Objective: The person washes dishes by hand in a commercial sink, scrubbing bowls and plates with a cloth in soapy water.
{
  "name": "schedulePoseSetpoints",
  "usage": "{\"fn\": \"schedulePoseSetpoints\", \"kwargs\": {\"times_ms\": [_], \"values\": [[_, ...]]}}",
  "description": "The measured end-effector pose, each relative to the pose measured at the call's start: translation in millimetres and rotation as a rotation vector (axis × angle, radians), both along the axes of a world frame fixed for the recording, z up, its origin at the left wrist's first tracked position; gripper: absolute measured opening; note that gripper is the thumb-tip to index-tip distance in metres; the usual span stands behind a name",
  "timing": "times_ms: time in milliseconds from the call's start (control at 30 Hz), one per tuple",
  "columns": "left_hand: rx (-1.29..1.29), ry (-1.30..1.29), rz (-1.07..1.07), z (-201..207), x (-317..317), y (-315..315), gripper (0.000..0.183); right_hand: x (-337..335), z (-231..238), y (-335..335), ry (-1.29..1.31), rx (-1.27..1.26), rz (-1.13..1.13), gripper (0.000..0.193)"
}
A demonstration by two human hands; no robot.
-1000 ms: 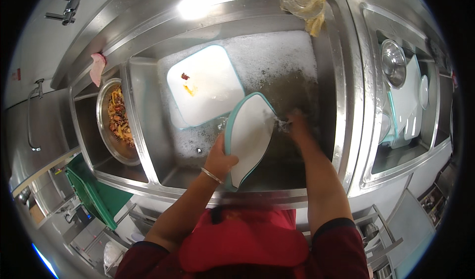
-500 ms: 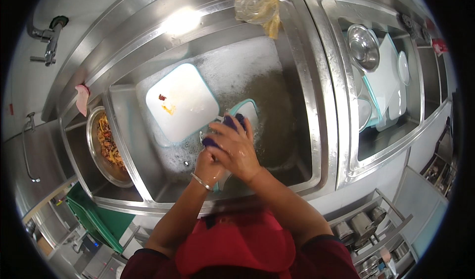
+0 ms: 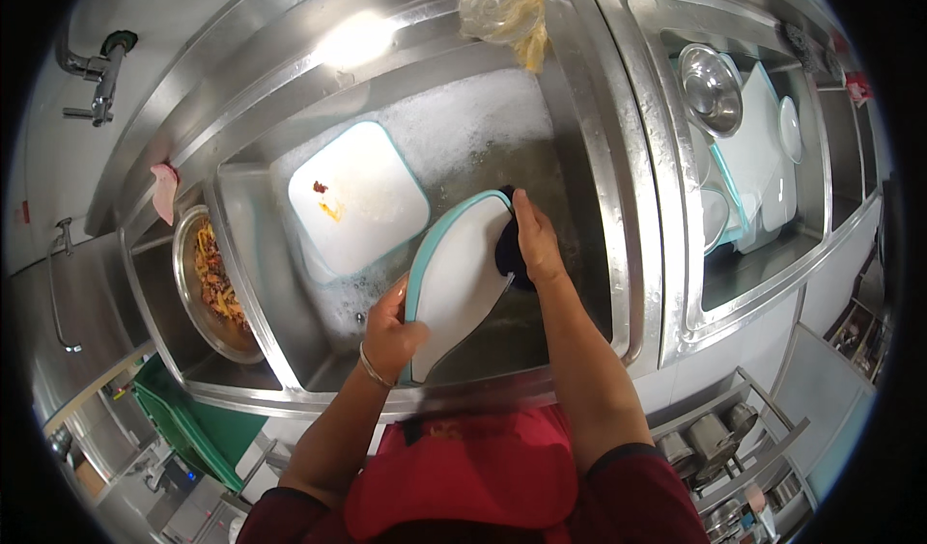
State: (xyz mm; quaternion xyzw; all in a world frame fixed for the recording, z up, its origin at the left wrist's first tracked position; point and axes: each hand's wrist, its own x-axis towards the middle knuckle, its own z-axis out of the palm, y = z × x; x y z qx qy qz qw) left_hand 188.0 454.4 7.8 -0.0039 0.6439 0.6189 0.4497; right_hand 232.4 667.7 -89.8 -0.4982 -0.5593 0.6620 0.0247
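Observation:
Over the soapy sink, I hold up a white dish with a teal rim, tilted on edge. My left hand is closed on its left edge, thumb on the white face. My right hand presses a dark blue cloth to the dish's right edge; its fingers are partly hidden behind the cloth and dish. Left of them, a square white tray with a teal edge lies in the suds, bearing red and orange food smears.
A steel bowl of food scraps sits in the narrow left basin. In the right-hand sink are a metal bowl and several white and teal dishes. A clear and yellow plastic bag lies on the far rim. A tap juts from the left wall.
My hands were together, both at the blue cloth above the water. They have since moved apart, and the dish is now raised out of the water between them.

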Motion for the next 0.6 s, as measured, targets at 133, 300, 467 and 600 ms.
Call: {"fn": "schedulePoseSetpoints", "kwargs": {"times_ms": [133, 300, 467, 600], "values": [[0.002, -0.036, 0.081, -19, 5, -12, 0.066, -2, -7, 10, -0.093, -0.317, -0.012, 0.066], [0.027, -0.024, 0.302, -16, -2, 9, 0.057, 8, -15, -29, 0.159, -0.461, -0.291, 0.064], [0.041, -0.085, 0.491, -26, -14, 24, 0.048, 13, 8, -90, 0.002, -0.082, -0.076, 0.068], [0.117, -0.148, 0.605, -29, -35, 20, 0.049, 17, 42, -81, -0.157, 0.062, 0.579, 0.058]]}}
